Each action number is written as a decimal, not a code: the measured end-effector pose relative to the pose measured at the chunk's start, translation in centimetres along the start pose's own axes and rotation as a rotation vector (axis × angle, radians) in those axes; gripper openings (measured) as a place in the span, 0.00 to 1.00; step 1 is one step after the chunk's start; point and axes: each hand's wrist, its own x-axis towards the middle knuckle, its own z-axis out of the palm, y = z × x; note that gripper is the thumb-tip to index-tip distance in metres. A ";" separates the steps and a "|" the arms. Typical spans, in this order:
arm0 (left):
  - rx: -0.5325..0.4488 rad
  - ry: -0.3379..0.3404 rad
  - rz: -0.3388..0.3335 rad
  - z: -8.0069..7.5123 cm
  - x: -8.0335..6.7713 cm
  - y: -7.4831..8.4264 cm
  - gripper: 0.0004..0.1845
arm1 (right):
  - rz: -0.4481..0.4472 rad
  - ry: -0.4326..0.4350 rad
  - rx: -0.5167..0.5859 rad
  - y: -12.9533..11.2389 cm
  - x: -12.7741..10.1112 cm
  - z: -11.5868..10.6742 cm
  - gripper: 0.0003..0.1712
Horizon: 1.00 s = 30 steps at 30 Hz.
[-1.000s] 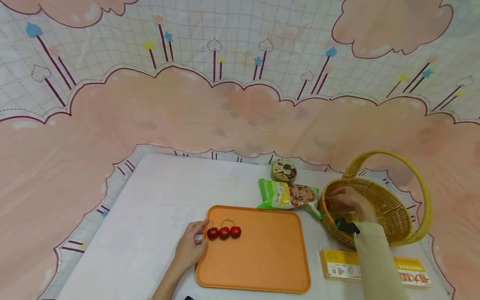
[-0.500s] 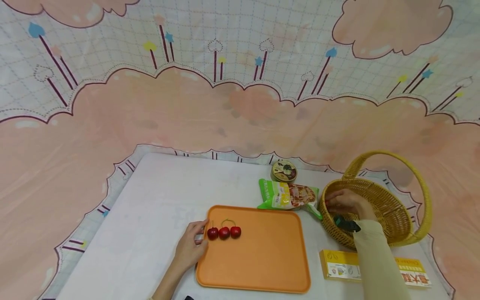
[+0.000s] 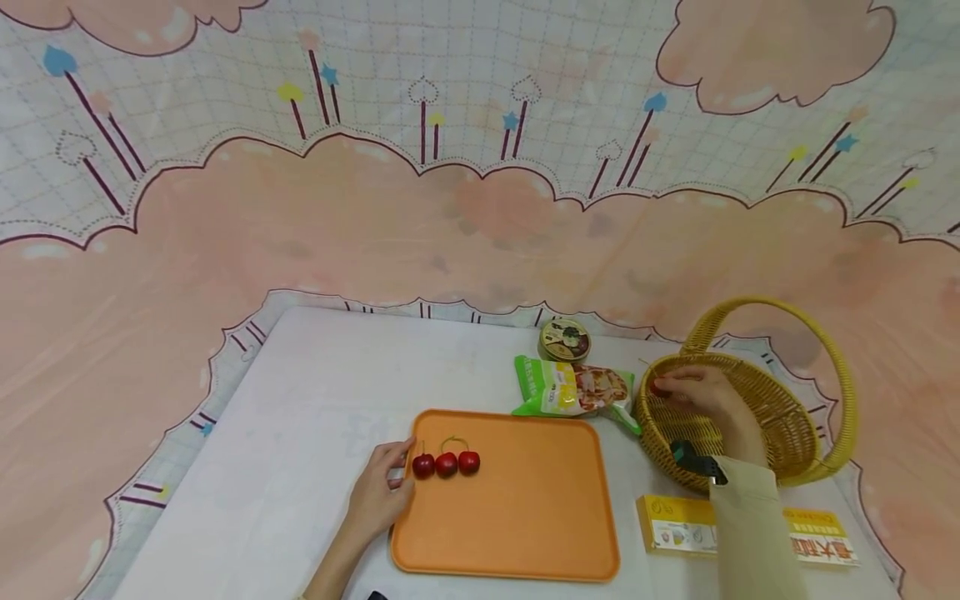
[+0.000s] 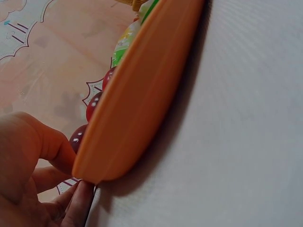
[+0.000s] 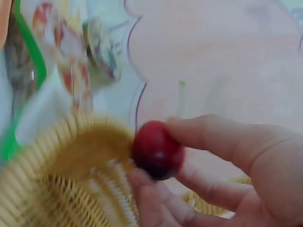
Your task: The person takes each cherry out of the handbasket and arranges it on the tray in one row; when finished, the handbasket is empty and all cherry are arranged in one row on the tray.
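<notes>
My right hand (image 3: 701, 392) pinches a dark red cherry (image 5: 158, 150) between thumb and fingers, over the left part of the wicker basket (image 3: 806, 425). The cherry's thin green stem (image 5: 182, 97) points up in the right wrist view. My left hand (image 3: 381, 492) holds the left edge of an orange tray (image 3: 525, 508), its fingers and thumb at the rim. Near that hand, three red cherries (image 3: 446, 465) lie in a row on the tray, with stems showing.
A green-and-white snack bag (image 3: 573, 387) lies behind the tray, and a round tin (image 3: 565, 340) stands behind the bag. Right of the tray is a yellow box (image 3: 678, 525), partly covered by the right sleeve (image 3: 753, 533). The basket's tall handle (image 3: 840, 375) arches over its right side.
My right hand has risen inside the basket, bringing the cherry up near the rim. The left hand, the tray and its cherries stay in place; the head view has shifted slightly.
</notes>
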 end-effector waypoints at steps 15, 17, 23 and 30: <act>-0.039 0.003 0.030 0.1 -0.1 -0.1 0.31 | -0.105 0.162 0.125 -0.4 -3.6 15.6 0.13; -0.044 -0.001 0.032 0.1 -0.1 0.0 0.30 | -0.106 0.152 0.086 0.2 -3.8 18.2 0.11; -0.027 -0.002 0.014 0.1 -0.1 0.0 0.30 | -0.138 0.104 -0.044 0.7 -4.0 22.8 0.13; -0.033 0.006 0.048 -0.1 -0.3 0.1 0.30 | -0.177 0.099 -0.094 0.2 -3.9 25.1 0.13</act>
